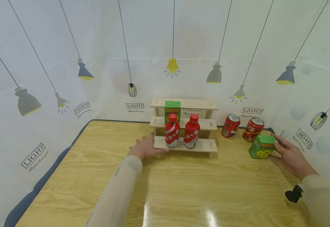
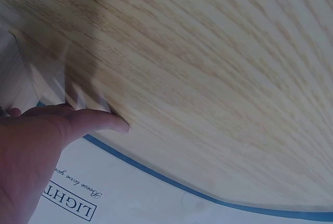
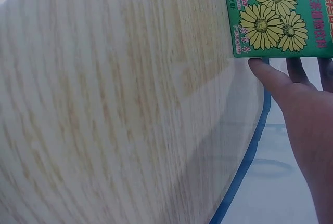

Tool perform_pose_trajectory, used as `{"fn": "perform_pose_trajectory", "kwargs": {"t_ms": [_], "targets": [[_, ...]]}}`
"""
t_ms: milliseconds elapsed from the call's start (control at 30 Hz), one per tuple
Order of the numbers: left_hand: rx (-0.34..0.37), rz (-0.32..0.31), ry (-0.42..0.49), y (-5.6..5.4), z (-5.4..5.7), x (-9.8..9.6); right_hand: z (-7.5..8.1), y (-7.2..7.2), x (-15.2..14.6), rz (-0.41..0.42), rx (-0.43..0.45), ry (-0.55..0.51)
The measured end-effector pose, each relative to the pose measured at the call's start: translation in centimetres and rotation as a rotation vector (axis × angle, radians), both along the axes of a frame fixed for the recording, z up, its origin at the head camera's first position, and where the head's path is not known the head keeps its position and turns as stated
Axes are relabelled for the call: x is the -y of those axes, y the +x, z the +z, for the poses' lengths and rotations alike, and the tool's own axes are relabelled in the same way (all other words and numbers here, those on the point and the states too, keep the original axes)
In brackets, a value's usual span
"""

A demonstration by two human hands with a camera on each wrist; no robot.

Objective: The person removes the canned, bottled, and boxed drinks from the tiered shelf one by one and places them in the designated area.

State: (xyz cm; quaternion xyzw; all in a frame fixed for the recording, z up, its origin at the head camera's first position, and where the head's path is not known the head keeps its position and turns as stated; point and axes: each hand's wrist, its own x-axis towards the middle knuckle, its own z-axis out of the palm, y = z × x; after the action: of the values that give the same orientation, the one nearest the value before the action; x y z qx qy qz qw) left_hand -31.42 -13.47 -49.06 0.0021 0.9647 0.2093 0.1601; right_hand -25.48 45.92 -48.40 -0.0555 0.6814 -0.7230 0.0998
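My left hand (image 1: pixel 145 148) rests against the left end of a small three-tier wooden shelf (image 1: pixel 202 145), its thumb along the bottom tier's front edge. In the left wrist view a finger of that hand lies out over the tabletop. Two red bottles (image 1: pixel 172 131) with white lower parts stand on the bottom tier. Behind the left bottle stands a green drink carton (image 1: pixel 172 108), partly hidden. On the right, my right hand (image 1: pixel 292 159) holds another green drink carton (image 3: pixel 278 18) with yellow flowers by its right side. Whether this carton touches the table I cannot tell.
Two red drink cans (image 1: pixel 231 126) stand right of the shelf, the right one just behind the held carton. A pale wall sheet printed with lamps rises behind the wooden table (image 1: pixel 105 189). A black object (image 1: pixel 294 193) is beside my right wrist.
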Motion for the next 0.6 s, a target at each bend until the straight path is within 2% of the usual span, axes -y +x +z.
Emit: {"fn": "perform_pose_trajectory", "kwargs": {"t_ms": [200, 600], "targets": [[-0.007, 0.000, 0.003, 0.06, -0.15, 0.05, -0.12, 0.00, 0.05, -0.003, 0.004, -0.017], [-0.025, -0.002, 0.010, 0.49, 0.13, -0.01, 0.02, 0.10, 0.34, -0.050, 0.030, 0.018]]}}
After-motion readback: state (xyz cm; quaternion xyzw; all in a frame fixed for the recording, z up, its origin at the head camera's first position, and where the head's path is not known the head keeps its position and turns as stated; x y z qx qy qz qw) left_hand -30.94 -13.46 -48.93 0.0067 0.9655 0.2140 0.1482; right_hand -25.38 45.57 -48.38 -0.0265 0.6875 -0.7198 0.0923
